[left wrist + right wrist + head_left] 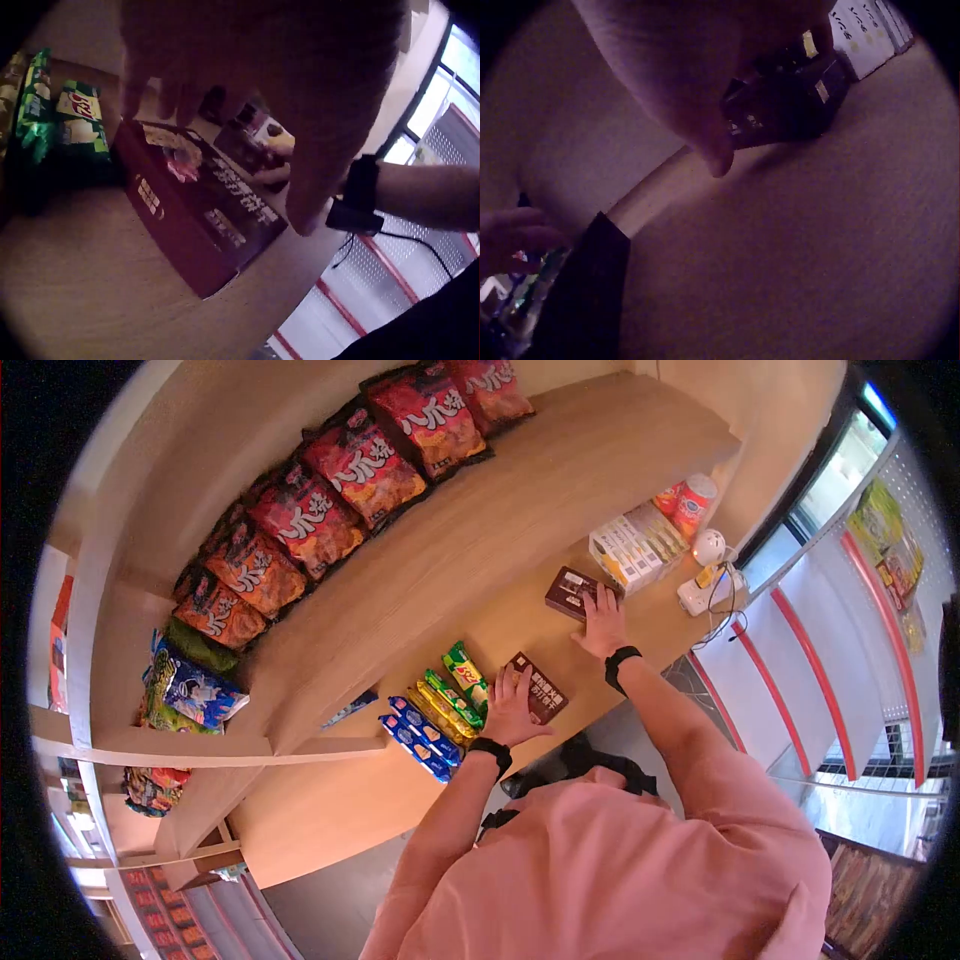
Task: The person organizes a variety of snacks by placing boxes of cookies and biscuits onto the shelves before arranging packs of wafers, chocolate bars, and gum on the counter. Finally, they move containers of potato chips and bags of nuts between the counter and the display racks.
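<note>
Wooden shelf (500, 630) carries both boxes, lying flat. My left hand (512, 708) rests with loose fingers on the near box (545, 695) beside the snacks (450, 695). My right hand (600, 625) lies flat on the far box (568, 592). Both look placed, I judge, but neither is let go yet.

Shelf (560, 490): matt light wood. Snack bags (355, 460): glossy plastic film. Brown box (202, 210): smooth printed cardboard, slight sheen.
</note>
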Available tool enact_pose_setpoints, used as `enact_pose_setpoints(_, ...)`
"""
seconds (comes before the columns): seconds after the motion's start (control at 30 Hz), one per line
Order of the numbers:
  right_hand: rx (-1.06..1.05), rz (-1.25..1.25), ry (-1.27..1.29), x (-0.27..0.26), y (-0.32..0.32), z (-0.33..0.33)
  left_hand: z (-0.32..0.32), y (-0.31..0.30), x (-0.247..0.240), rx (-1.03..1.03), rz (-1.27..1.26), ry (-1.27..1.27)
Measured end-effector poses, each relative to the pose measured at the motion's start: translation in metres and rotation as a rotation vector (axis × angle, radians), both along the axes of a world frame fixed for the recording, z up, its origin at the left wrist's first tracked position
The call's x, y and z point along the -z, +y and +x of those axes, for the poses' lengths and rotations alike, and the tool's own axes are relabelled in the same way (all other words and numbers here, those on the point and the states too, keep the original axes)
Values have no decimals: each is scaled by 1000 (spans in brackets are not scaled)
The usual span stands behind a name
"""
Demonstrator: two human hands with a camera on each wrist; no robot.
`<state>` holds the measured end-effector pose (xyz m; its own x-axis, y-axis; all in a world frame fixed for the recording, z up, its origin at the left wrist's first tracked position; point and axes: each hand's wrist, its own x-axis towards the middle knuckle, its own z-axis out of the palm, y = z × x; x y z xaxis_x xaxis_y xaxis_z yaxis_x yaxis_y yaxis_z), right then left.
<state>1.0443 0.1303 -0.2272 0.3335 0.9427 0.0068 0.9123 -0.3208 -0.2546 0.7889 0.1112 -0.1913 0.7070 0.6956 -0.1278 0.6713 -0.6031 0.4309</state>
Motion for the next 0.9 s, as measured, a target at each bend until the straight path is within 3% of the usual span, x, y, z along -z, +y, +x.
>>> enact_pose_setpoints(0.2, -22, 16, -68, -1, 17, 14, 15, -2, 2, -164, 37, 279)
enact_pose_setpoints(0.27, -28, -11, -111, -2, 21, 14, 16, 2, -1, -158, 16, 273)
enact_pose_setpoints(0.33, -28, -81, 63, -20, 13, 8, 17, 1, 1, -127, -17, 254)
enact_pose_setpoints(0.4, -59, -47, 54, -28, -5, -5, 12, -1, -2, -132, -2, 209)
enact_pose_setpoints(0.47, -80, -72, 340, -24, -21, -11, 7, -2, -5, -181, -89, 16)
enact_pose_setpoints(0.5, -48, -129, 684, -25, -31, -13, 4, -4, -6, -192, -43, -67)
enact_pose_setpoints(0.53, -50, -142, 686, -23, -41, -18, 1, -6, -6, -199, -53, -64)
enact_pose_setpoints(0.6, -63, -73, 1284, -18, -59, -30, -4, -6, -5, -213, -53, -279)
enact_pose_setpoints(0.63, -63, -78, 1282, -11, -64, -34, -5, -6, -3, -204, -61, -310)
enact_pose_setpoints(0.73, -121, -60, 782, 7, -66, -40, -3, -6, 8, -193, -97, -358)
enact_pose_setpoints(0.9, -162, 28, 712, -23, -64, -64, 4, -7, 12, -210, -95, -434)
